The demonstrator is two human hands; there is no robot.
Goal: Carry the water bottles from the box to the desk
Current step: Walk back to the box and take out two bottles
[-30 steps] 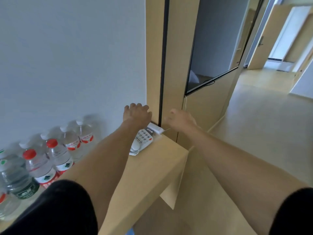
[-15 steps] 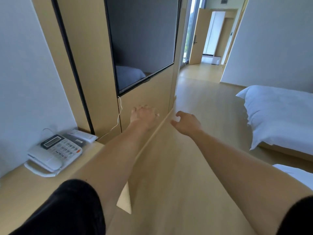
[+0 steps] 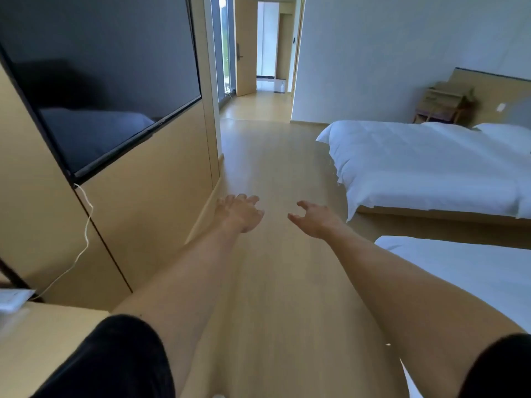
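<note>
Nearest, at 7 o'clock, a corner of the bench (image 3: 51, 334) juts into view, pale wood, with a white flat object (image 3: 13, 298) lying on its far edge at 9 o'clock; what that object is cannot be told. A thin white cord (image 3: 86, 225) hangs down the wooden wall panel (image 3: 149, 202) just behind the bench, running up to the lower corner of the dark wall screen (image 3: 100, 81) at 10 o'clock. At 4 o'clock the white corner of a near bed (image 3: 459, 271) edges in beside the right forearm.

Both arms reach forward over the bare wooden floor (image 3: 273, 282). The left hand (image 3: 238, 214) sits just left of centre with its fingers spread and loosely bent, holding nothing. The right hand (image 3: 316, 219) lies just right of centre, palm turned inward, fingers relaxed and slightly curved, also holding nothing. The two hands are apart, with a strip of floor between them, touching nothing.

Farther off at 2 o'clock stands a second bed (image 3: 431, 165) with white bedding, and beyond it a small wooden stand (image 3: 442, 104) against the wall. At 12 o'clock the floor runs on past the panel into a passage with an open door (image 3: 245, 47).

No water bottles and no box show anywhere in the view, so their place relative to the hands cannot be told
</note>
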